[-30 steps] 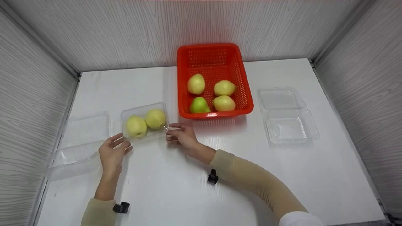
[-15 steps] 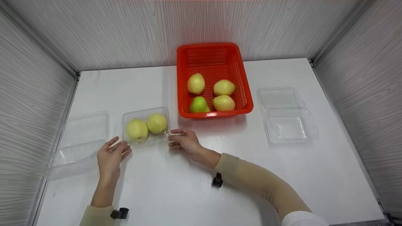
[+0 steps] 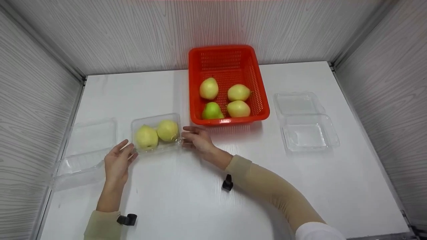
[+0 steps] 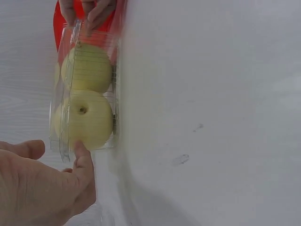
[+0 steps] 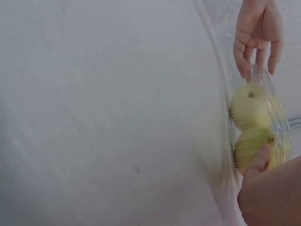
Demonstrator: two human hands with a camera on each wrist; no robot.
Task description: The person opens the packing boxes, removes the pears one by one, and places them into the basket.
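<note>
A lidded clear plastic clamshell box point(image 3: 155, 117) stands on the table, left of the middle, with two pale yellow pears point(image 3: 167, 130) inside. At its left end is my left hand point(image 3: 116, 163), fingers loosely bent and fingertips right at the near corner. In the left wrist view a finger of that hand overlaps the front wall, with the thumb apart from it. My right hand point(image 3: 200, 141) is at the opposite end, its fingers spread close beside the wall. The right wrist view shows a right-hand digit point(image 5: 259, 162) over the front wall.
Behind stands a red perforated basket point(image 3: 262, 96) holding several pears point(image 3: 239, 92), one of them greener. Opened clear clamshell boxes lie at both sides: a left box point(image 3: 93, 136) and a right box point(image 3: 308, 133). Wood-grain panels point(image 3: 133, 36) enclose the back and sides.
The box with the pears has shifted slightly toward me and to the right. Both hands drew back a little half a second ago, and are now close at its ends again.
</note>
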